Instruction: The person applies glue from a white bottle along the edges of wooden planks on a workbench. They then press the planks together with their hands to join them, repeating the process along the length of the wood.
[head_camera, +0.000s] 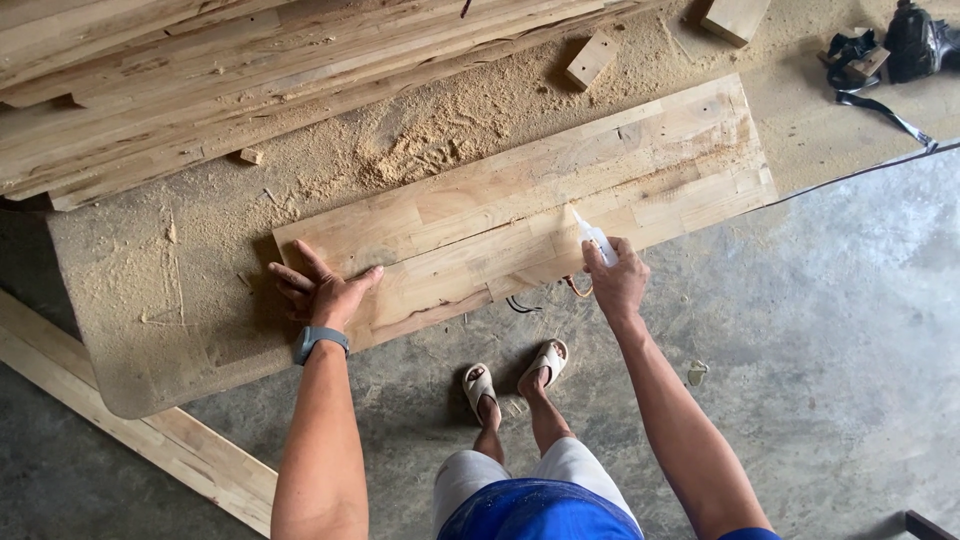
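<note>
A jointed wooden panel (520, 210) lies slanted on a sawdust-covered worktable (150, 330). My left hand (322, 288) rests flat on the panel's left end, fingers spread, a grey watch on the wrist. My right hand (617, 280) grips a small white squeeze bottle (594, 238), its thin nozzle tilted up-left and pointing at the panel's near edge. A dark crack runs along the near edge of the panel between my two hands.
Long planks (200, 80) are stacked at the back left. Small wood blocks (590, 58) lie in the sawdust behind the panel. A black strap and gear (880, 60) sit at top right. A board (120, 420) lies on the concrete floor at left, near my sandalled feet (515, 375).
</note>
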